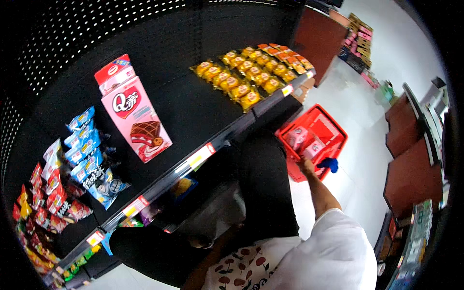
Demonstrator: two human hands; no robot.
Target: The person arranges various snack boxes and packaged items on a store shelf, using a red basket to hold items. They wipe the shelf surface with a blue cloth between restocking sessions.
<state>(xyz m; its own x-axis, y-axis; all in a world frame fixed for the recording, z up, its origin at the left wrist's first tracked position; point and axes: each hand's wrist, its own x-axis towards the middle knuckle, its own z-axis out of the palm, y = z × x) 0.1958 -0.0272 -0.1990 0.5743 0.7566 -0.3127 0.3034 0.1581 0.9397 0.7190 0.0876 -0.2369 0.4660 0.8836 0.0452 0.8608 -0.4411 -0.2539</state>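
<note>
My right hand (307,166) is at the near rim of a red plastic shopping basket (335,145), its fingers apparently curled over the edge. Inside the basket lie pink snack boxes (312,148). A blue piece (329,165), perhaps the basket's handle, sits beside my wrist. My left forearm (206,262) reaches into dark shadow between my black-trousered legs, and its hand (233,232) is too dark to make out. Before me on the black shelf (181,105) stands a pink and red cake carton (136,112) with a chocolate cake picture.
Yellow wrapped cakes (235,79) lie in rows at the shelf's right end. Blue snack bags (87,152) and red snack bags (54,195) stand on the left. Price tags line the front rail (192,159). Reddish-brown counters (411,174) are across the white floor (362,195).
</note>
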